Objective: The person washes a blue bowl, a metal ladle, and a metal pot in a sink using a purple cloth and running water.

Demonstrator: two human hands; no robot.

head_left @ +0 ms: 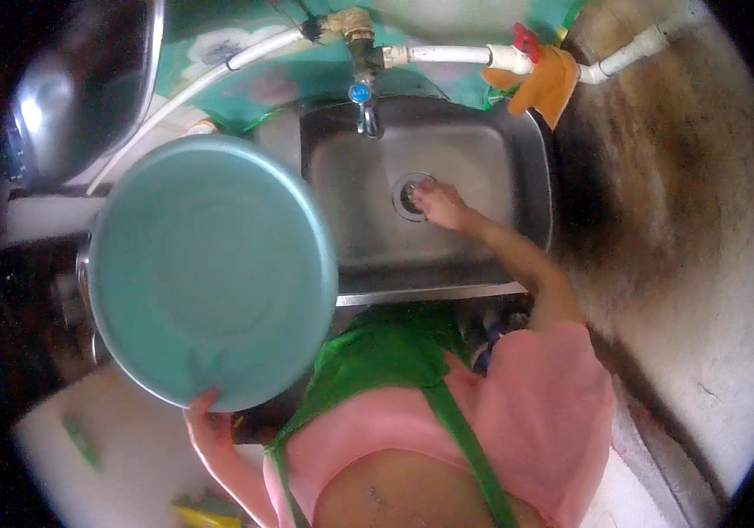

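A large light-green plastic basin fills the left side, its inside facing up and no contents showing. At its near rim is my left hand, closed on the edge, with most of the fingers hidden beneath or behind it. My right hand reaches down into a stainless steel sink. Its fingertips come together at the round drain, over small greenish bits in the strainer. Whether they pinch some of those bits is too small to make out.
A tap hangs over the sink's far edge, fed by white pipes. An orange glove or cloth drapes over the pipe near a red valve handle. A large shiny dark metal vessel stands at upper left. A stained wall bounds the right.
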